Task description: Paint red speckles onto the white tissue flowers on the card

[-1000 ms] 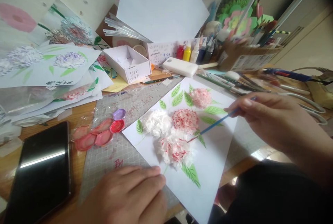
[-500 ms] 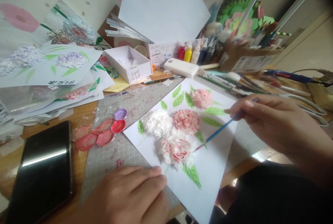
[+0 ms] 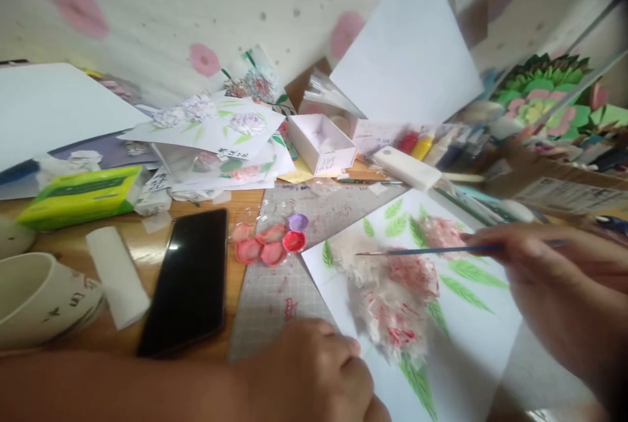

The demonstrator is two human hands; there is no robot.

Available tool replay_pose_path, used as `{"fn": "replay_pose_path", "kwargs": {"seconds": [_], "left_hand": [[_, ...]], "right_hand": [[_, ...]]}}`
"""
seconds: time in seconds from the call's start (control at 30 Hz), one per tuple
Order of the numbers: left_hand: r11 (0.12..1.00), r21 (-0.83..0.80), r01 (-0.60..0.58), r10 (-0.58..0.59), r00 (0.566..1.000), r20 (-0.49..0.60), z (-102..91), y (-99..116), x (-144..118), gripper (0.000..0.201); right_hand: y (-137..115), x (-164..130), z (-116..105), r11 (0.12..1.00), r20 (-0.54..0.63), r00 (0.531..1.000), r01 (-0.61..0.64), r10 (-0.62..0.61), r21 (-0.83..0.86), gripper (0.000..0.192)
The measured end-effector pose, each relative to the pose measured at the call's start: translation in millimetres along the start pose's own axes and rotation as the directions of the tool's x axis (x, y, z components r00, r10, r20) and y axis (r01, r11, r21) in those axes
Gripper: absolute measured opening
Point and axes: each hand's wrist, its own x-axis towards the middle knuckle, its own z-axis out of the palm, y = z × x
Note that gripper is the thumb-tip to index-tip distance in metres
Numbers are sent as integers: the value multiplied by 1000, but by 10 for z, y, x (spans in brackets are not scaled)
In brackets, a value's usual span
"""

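My right hand (image 3: 549,278) pinches a thin blue paintbrush (image 3: 441,250). The tip reaches left over the white crumpled-paper flower (image 3: 360,255); I cannot tell whether they touch. That flower is on a white sheet (image 3: 471,337) with painted green leaves. Next to it are a red-streaked flower (image 3: 415,275), a white flower with red streaks (image 3: 395,317) and a pink flower (image 3: 444,235). My left hand (image 3: 324,369) is closed, its fingers curled at the sheet's lower-left edge; what lies under them is hidden. Left of the sheet, a small palette (image 3: 272,252) holds red and purple paint.
Under the sheet is a grey cutting mat (image 3: 265,298). To the left lie a black phone (image 3: 189,278), a white roll (image 3: 118,278), a cup (image 3: 44,298) and a green tissue pack (image 3: 83,196). A white box (image 3: 321,144) and paint bottles (image 3: 422,144) stand behind.
The view has swung left, bringing the cup and tissue pack into sight. The brush tip has gone from beside the front red-streaked flower to over the white one. My left hand stays by the sheet's edge.
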Motion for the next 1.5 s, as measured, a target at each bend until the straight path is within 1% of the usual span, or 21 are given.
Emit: {"fn": "replay_pose_path", "kwargs": {"seconds": [0.03,0.13,0.23,0.33,0.43,0.47,0.53,0.63,0.77,0.9,0.97,1.0,1.03,1.07,1.1,1.13,1.23,1.27,1.33,1.43,1.5], "left_hand": [[1000,-1,-4,4,1000,-30,13,1,7,27],[1000,-12,-15,13,991,-131,67,12,45,35],[1000,-11,3,-5,977,-212,109,29,91,44],[999,-5,46,-45,963,-264,113,49,137,52],[997,6,83,-77,952,-295,103,71,162,58],[996,10,85,-78,950,-301,105,78,162,59],[997,7,71,-65,950,-305,121,86,150,58],[1000,-11,21,-23,959,-282,163,81,114,57],[1000,-26,-9,3,973,-230,169,61,78,48],[1000,-31,-4,-3,978,-208,34,78,74,29],[997,-73,-3,-13,979,-206,-78,87,72,17],[994,-100,39,-60,974,-220,-137,85,72,12],[981,-148,128,-137,989,-49,-191,78,74,15],[979,-156,131,-141,989,-55,-238,67,78,26],[977,-183,108,-118,992,-45,-271,54,85,30],[974,-188,124,-130,991,-19,-289,42,94,35],[975,-188,119,-140,985,-103,-247,14,127,40],[977,-178,118,-151,971,-184,-211,9,137,41],[981,-156,112,-152,948,-279,-143,2,150,43],[985,-136,103,-140,943,-302,-110,-7,154,42],[985,-139,101,-136,952,-274,-136,-11,152,42]], "right_hand": [[-90,33,129,999,0,999,38,-38,-16,16],[-313,117,538,977,130,971,208,-200,-52,19],[-399,178,859,944,191,930,327,-314,-38,17],[-425,212,1028,920,252,899,386,-359,-65,15],[-479,225,1065,909,313,880,404,-357,-101,17],[-499,226,1055,917,323,885,385,-335,-105,18],[-529,226,1008,950,302,919,296,-255,-99,22],[-525,220,878,986,196,971,154,-139,-67,29],[-452,174,608,998,101,994,48,-51,30,34],[-341,31,240,969,17,994,-110,109,222,35],[-273,-62,43,961,-38,987,-140,154,237,38],[-237,-105,-50,961,-64,983,-156,175,228,39],[-202,-142,-136,959,-88,976,-176,199,223,41],[-166,-172,-212,955,-110,967,-201,228,217,42],[-132,-193,-276,951,-124,958,-231,259,206,43],[-98,-206,-328,946,-129,950,-259,286,194,44],[-10,-209,-411,939,-122,940,-298,320,170,44],[13,-204,-420,939,-118,940,-299,321,171,44],[47,-194,-424,938,-106,942,-299,320,174,44],[86,-188,-424,939,-79,945,-300,316,167,44],[111,-188,-427,939,-72,946,-300,315,166,43]]}}
